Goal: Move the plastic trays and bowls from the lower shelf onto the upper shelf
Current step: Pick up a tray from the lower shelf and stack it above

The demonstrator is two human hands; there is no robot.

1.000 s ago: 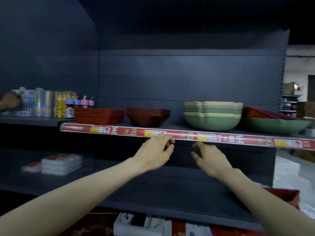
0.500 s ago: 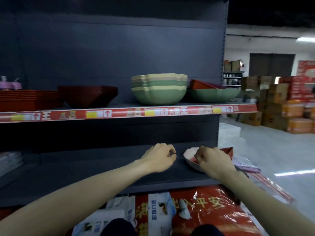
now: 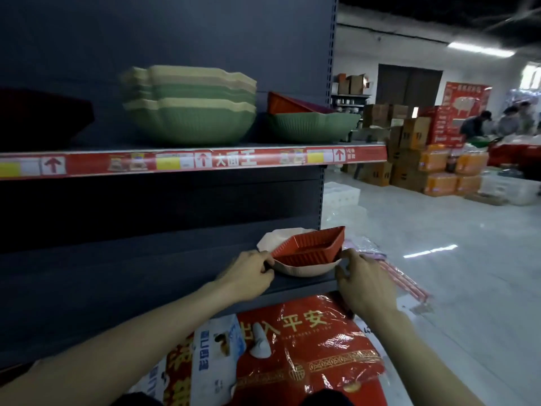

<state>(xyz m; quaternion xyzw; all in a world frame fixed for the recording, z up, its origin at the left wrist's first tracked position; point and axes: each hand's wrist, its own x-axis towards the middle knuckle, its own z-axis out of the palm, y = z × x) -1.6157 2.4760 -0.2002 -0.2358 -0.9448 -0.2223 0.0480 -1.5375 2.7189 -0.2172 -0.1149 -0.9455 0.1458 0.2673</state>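
Both hands were down at the right end of the lower shelf [image 3: 146,273], left hand [image 3: 248,276] pinching the left rim of the pale bowl [image 3: 304,269] with the red tray [image 3: 310,247] tilted inside it, right hand [image 3: 366,284] curled round the right rim, green bowls [image 3: 190,112] stacked on the upper shelf [image 3: 187,162].
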